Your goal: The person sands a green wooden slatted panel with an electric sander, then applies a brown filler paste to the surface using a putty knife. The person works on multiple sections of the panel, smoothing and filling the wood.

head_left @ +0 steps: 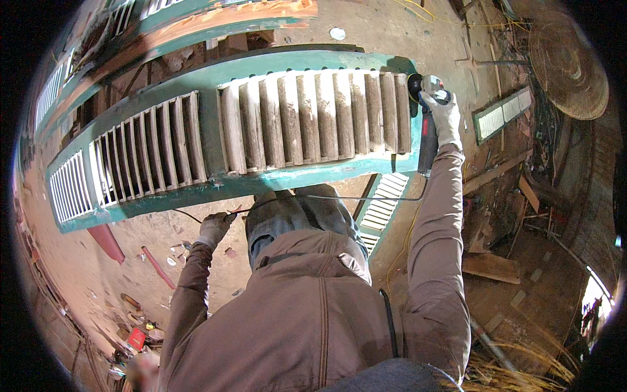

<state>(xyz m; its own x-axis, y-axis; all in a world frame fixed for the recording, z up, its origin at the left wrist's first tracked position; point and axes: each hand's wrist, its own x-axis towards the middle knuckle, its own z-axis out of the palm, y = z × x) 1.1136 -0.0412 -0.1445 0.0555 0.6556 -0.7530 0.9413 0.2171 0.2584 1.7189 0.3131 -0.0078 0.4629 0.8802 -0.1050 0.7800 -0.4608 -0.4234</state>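
A long green louvred shutter (210, 134) lies crosswise in front of me, its slats pale and worn. My right hand (445, 119), in a light glove, is closed around an angle grinder (428, 138) at the shutter's right end. The grinder's dark round head sits against or just above the green end rail; the exact contact is hard to see. Below the shutter's near edge, my gloved left hand (215, 228) is closed on the grinder's black power cord (326, 196). From there the cord runs across my legs to the grinder.
Another louvred panel (385, 204) lies beneath the shutter's right part, and a smaller one (503, 114) lies farther right. More green shutters and a timber beam (222, 23) are at the far left. A woven round tray (569, 65) stands far right. Scraps litter the ground at lower left.
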